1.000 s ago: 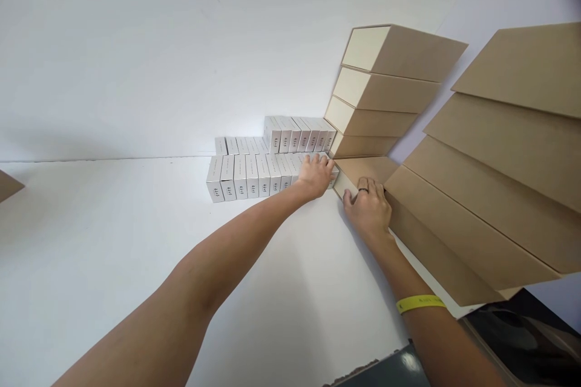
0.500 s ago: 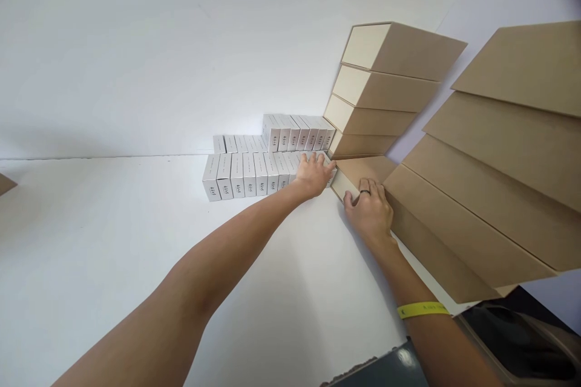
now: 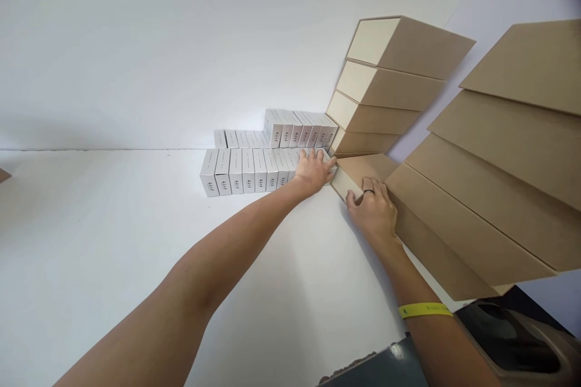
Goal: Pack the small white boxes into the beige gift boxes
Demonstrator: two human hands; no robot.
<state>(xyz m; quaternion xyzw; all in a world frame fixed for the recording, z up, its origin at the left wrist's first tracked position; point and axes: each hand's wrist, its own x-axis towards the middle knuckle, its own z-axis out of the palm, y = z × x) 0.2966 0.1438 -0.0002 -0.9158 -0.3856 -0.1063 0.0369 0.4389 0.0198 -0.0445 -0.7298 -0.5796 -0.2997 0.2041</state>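
Note:
My left hand (image 3: 313,172) lies with fingers spread on the right end of the front row of small white boxes (image 3: 249,170), next to a low brown box. Its palm covers some of the boxes. My right hand (image 3: 374,210) is closed around the near part of that low brown cardboard box (image 3: 363,163), thumb against its cream side and fingers over the top. A dark ring is on one finger and a yellow band on the wrist. Behind the front row stand more white boxes (image 3: 299,127), stacked higher towards the right.
A stack of brown boxes with cream ends (image 3: 363,80) rises against the white wall (image 3: 136,42). Another brown stack (image 3: 499,193) stands close on my right. A dark grey object (image 3: 381,369) and a black-and-brown item (image 3: 508,338) are at the bottom right of the white surface (image 3: 113,242).
The view has shifted slightly. Both hands keep nearly the same places on the white boxes and the low brown box.

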